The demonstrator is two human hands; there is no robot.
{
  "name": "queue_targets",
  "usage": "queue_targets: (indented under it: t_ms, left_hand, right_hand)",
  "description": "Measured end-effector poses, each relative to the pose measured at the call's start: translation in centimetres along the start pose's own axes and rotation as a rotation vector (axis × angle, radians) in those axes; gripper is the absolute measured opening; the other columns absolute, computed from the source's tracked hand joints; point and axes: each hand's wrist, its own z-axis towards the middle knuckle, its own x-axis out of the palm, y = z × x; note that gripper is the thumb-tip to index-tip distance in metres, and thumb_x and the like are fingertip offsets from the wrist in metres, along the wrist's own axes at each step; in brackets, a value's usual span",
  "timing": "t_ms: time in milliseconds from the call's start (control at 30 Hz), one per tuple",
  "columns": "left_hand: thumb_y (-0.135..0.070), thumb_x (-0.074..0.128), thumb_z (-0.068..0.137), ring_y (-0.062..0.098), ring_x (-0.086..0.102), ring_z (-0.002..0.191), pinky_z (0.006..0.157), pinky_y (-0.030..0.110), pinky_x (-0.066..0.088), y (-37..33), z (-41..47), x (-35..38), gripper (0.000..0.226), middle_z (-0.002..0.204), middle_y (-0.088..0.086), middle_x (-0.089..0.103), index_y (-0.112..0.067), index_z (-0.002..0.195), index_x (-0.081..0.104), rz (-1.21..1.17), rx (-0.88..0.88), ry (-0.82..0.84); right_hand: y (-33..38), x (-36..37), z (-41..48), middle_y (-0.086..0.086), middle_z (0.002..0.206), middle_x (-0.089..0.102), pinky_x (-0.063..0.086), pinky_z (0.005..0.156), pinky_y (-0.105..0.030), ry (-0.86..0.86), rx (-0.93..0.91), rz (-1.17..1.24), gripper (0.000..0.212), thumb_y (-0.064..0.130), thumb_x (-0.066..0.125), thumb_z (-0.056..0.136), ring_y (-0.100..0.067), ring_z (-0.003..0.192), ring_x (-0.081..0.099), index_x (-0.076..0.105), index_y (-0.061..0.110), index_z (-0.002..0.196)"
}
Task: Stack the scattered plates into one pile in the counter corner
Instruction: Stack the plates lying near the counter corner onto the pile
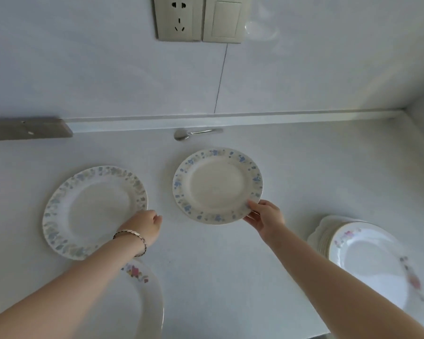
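Observation:
A plate with a blue-flowered rim [217, 185] lies mid-counter; my right hand [264, 216] grips its near right edge, thumb on top. To its left lies a larger plate with a pale green and blue leafy rim [93, 211]. My left hand [145, 226], wearing a bracelet, rests at that plate's near right edge with fingers curled; whether it grips the rim is unclear. A white plate with pink flowers [142, 302] lies under my left forearm. A pile of plates [367, 260] topped by a pink-flowered one stands at the right.
A metal spoon [189, 133] lies by the back wall. A grey block [27, 129] sits at the back left. A socket and switch [201, 19] hang on the wall. The counter corner [399, 116] is at the far right.

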Motion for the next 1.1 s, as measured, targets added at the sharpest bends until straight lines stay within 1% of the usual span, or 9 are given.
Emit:
queue_targets:
  t_ms: [167, 300, 400, 567, 667, 800, 933, 1033, 1100]
  left_hand:
    - [-0.027, 0.031, 0.096, 0.027, 0.054, 0.069, 0.065, 0.029, 0.037, -5.7, -1.3, 2.3, 0.036, 0.069, 0.009, 0.057, -0.013, 0.065, 0.04, 0.012, 0.07, 0.012]
    - [-0.027, 0.032, 0.095, 0.027, 0.054, 0.068, 0.063, 0.027, 0.037, -11.4, -3.1, 5.2, 0.037, 0.06, 0.003, 0.052, -0.017, 0.06, 0.037, 0.043, 0.163, 0.01]
    - [-0.025, 0.033, 0.094, 0.027, 0.051, 0.069, 0.061, 0.026, 0.034, -15.4, -4.4, 6.9, 0.037, 0.059, 0.001, 0.047, -0.017, 0.059, 0.034, 0.085, 0.225, -0.002]
    - [-0.024, 0.033, 0.094, 0.027, 0.046, 0.068, 0.056, 0.026, 0.029, -19.9, -5.8, 9.1, 0.037, 0.058, -0.001, 0.042, -0.017, 0.058, 0.032, 0.178, 0.297, -0.022]
    - [-0.024, 0.032, 0.095, 0.026, 0.043, 0.065, 0.052, 0.025, 0.026, -21.8, -6.4, 10.3, 0.036, 0.058, 0.0, 0.041, -0.017, 0.059, 0.032, 0.202, 0.324, -0.014]
    - [-0.023, 0.033, 0.094, 0.025, 0.042, 0.065, 0.054, 0.026, 0.026, -23.6, -6.9, 11.2, 0.036, 0.059, 0.002, 0.042, -0.016, 0.059, 0.031, 0.214, 0.343, -0.006]
    - [-0.025, 0.033, 0.094, 0.024, 0.043, 0.063, 0.057, 0.027, 0.03, -24.6, -7.3, 11.7, 0.033, 0.064, 0.005, 0.05, -0.015, 0.062, 0.033, 0.212, 0.347, -0.007]
    - [-0.025, 0.033, 0.093, 0.023, 0.044, 0.062, 0.059, 0.026, 0.032, -24.7, -7.2, 12.0, 0.031, 0.067, 0.007, 0.053, -0.015, 0.065, 0.036, 0.219, 0.337, 0.0]
    - [-0.024, 0.033, 0.093, 0.024, 0.046, 0.062, 0.06, 0.026, 0.034, -24.6, -7.1, 12.1, 0.03, 0.069, 0.008, 0.056, -0.015, 0.065, 0.037, 0.22, 0.323, 0.008]
  right_hand:
    - [2.3, -11.5, -2.6, -0.005, 0.066, 0.073, 0.058, 0.053, -0.025, 0.031, -0.099, 0.066, 0.009, -0.003, 0.058, 0.085, -0.017, 0.059, 0.071, 0.063, 0.004, 0.082]
    - [3.7, -21.2, -5.2, -0.004, 0.076, 0.075, 0.059, 0.057, -0.024, 0.022, -0.18, 0.128, 0.013, 0.0, 0.055, 0.086, -0.016, 0.065, 0.072, 0.067, 0.006, 0.088]
    - [4.0, -27.4, -6.8, -0.004, 0.077, 0.076, 0.059, 0.057, -0.024, -0.042, -0.227, 0.165, 0.019, 0.0, 0.052, 0.088, -0.015, 0.065, 0.072, 0.069, 0.008, 0.09]
    - [2.3, -34.5, -8.4, -0.004, 0.077, 0.076, 0.059, 0.058, -0.025, -0.119, -0.204, 0.21, 0.02, 0.0, 0.05, 0.089, -0.014, 0.066, 0.072, 0.069, 0.006, 0.092]
    - [0.7, -37.0, -8.6, -0.006, 0.078, 0.076, 0.059, 0.057, -0.024, -0.145, -0.18, 0.221, 0.02, 0.0, 0.05, 0.088, -0.015, 0.065, 0.072, 0.069, 0.004, 0.091]
    - [-0.7, -38.0, -8.2, -0.007, 0.074, 0.075, 0.059, 0.056, -0.024, -0.184, -0.136, 0.225, 0.017, -0.002, 0.052, 0.088, -0.016, 0.063, 0.071, 0.069, 0.002, 0.089]
    - [-1.8, -37.9, -8.2, -0.007, 0.072, 0.072, 0.059, 0.055, -0.025, -0.255, -0.127, 0.2, 0.016, -0.002, 0.054, 0.087, -0.02, 0.063, 0.068, 0.069, 0.003, 0.089]
    - [-2.6, -37.1, -8.5, -0.003, 0.069, 0.073, 0.057, 0.063, -0.028, -0.437, -0.186, -0.02, 0.019, 0.005, 0.054, 0.087, -0.018, 0.063, 0.068, 0.07, 0.014, 0.081]
    - [-2.8, -36.3, -8.5, -0.011, 0.074, 0.072, 0.052, 0.065, -0.033, -0.554, -0.231, -0.219, 0.017, 0.013, 0.053, 0.086, -0.024, 0.069, 0.07, 0.067, 0.013, 0.078]
